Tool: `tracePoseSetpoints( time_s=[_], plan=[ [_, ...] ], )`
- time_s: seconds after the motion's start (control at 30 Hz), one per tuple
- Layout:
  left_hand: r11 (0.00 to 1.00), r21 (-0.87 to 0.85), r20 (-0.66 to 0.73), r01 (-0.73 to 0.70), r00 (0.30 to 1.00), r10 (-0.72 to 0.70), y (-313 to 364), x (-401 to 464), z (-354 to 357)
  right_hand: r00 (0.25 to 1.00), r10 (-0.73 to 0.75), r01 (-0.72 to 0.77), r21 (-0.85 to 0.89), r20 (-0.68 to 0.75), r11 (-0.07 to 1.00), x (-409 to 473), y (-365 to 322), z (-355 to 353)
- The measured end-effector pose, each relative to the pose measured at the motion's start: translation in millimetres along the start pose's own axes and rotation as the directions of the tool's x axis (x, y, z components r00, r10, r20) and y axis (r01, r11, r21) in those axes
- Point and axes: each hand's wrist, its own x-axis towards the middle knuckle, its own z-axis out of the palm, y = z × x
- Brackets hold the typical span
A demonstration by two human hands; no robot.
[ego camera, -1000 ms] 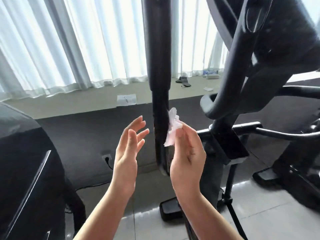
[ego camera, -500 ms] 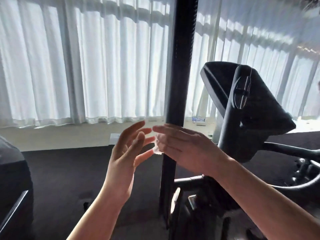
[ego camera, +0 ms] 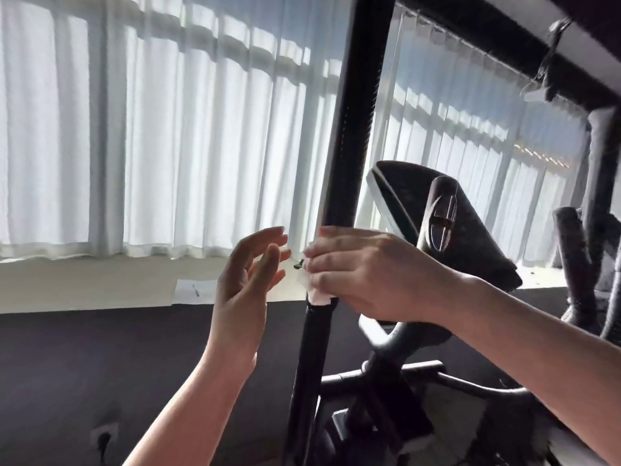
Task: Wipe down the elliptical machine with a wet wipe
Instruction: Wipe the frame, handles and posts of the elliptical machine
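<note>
The elliptical's tall black handle bar point(ego camera: 353, 129) runs up the middle of the view. My right hand point(ego camera: 363, 270) wraps around it from the right, pressing a white wet wipe point(ego camera: 316, 294) against the bar; only the wipe's lower edge and a bit by the fingertips show. My left hand point(ego camera: 247, 280) hovers just left of the bar, fingers relaxed and spread, holding nothing. The machine's black console point(ego camera: 447, 230) stands behind my right hand.
White curtains point(ego camera: 168, 129) cover the window along the back. A beige ledge point(ego camera: 84, 284) holds a white paper point(ego camera: 196, 290). A second padded handle point(ego camera: 578, 264) rises at the right. A wall socket point(ego camera: 104, 432) sits low on the dark wall.
My view tilted up. My right hand moved the wipe up the bar and now wraps it around the bar. My left hand stays open beside it.
</note>
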Motion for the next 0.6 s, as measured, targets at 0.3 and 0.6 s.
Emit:
tracePoseSetpoints(
  time_s=[0.3,0.6],
  plan=[
    [0.995,-0.099,0.045,-0.014,0.999,0.019,32.1,55.7,52.9,0.938,0.3,-0.342,-0.35,-0.172,0.872,94.5,180.5,-130.7],
    [0.984,-0.174,0.079,0.048,0.996,-0.034,51.2,75.1,54.8,0.921,0.365,-0.382,-0.137,-0.133,0.914,83.8,139.0,-99.4]
  ],
)
